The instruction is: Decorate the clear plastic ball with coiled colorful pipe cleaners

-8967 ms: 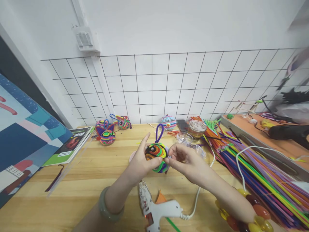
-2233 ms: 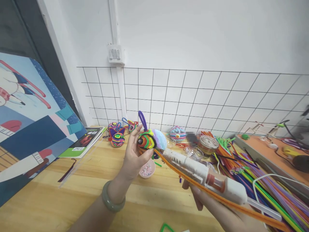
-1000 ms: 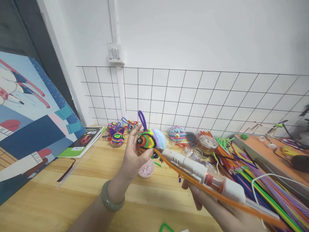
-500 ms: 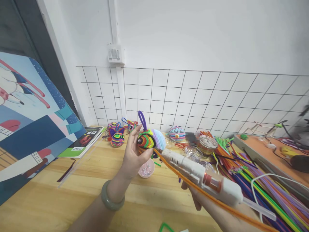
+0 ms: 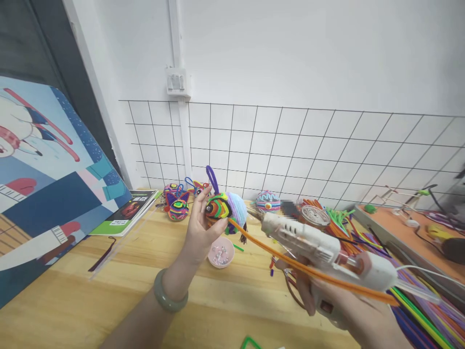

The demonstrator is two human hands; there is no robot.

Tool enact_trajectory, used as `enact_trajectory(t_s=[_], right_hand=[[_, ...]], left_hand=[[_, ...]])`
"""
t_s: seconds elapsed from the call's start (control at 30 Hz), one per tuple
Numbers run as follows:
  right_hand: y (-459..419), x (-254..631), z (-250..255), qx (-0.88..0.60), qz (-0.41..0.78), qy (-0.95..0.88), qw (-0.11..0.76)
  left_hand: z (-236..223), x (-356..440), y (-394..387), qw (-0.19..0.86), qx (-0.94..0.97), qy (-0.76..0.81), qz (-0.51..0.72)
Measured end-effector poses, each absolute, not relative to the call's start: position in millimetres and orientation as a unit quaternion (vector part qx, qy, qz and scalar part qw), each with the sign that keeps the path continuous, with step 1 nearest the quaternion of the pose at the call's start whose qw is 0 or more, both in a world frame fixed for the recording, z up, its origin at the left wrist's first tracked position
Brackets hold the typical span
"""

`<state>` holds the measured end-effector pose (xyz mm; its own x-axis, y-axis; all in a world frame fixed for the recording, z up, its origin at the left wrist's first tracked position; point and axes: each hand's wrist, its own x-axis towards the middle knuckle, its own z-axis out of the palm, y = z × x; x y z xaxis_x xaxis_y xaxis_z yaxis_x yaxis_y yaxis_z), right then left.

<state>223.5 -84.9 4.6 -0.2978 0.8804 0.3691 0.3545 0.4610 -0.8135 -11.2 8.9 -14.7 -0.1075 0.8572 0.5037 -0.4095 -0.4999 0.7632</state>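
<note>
My left hand [image 5: 203, 225] is closed around a ball ornament [image 5: 232, 208] wound with bright pipe cleaners, with a purple loop on top and a dark tassel below. An orange pipe cleaner [image 5: 290, 256] runs from the ornament toward the lower right, passing in front of the glue gun. In my right hand [image 5: 312, 286] is a white hot glue gun [image 5: 305, 235], gripped by its handle. Its nozzle points left at the pale blue side of the ornament, with a small gap between. A clear glue stick [image 5: 417, 288] sticks out of its back.
Behind the ornament bowl-side lies a pink bowl of beads [image 5: 221, 259]. Finished ornaments [image 5: 178, 206] and a striped ball [image 5: 268, 201] sit by the wall grid. Bundled pipe cleaners [image 5: 417, 310] and an orange board [image 5: 395, 223] occupy the right; books [image 5: 127, 215] lie left.
The glue gun has drawn back to the right, away from the ornament, and its handle now shows. My left hand still holds the ornament in nearly the same place.
</note>
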Motion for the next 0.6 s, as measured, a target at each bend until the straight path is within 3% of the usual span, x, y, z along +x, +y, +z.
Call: enact_trajectory(t_s=[0.13,0.23,0.3,0.4,0.6], right_hand=[[-75,226,4,-0.435,0.362,-0.687,0.456],[-61,223,1,-0.511,0.298,-0.655,0.471],[-49,221,-5,-0.574,0.191,-0.695,0.388],[-33,214,-22,-0.608,0.084,-0.771,0.166],[-22,188,-73,-0.611,0.083,-0.786,0.039]], left_hand=[[-8,-14,11,0.470,0.433,0.226,0.736],[-2,-19,12,0.486,0.379,0.211,0.759],[2,-22,12,0.490,0.360,0.197,0.769],[4,-23,12,0.497,0.353,0.189,0.770],[-3,-14,10,0.500,0.372,0.225,0.749]])
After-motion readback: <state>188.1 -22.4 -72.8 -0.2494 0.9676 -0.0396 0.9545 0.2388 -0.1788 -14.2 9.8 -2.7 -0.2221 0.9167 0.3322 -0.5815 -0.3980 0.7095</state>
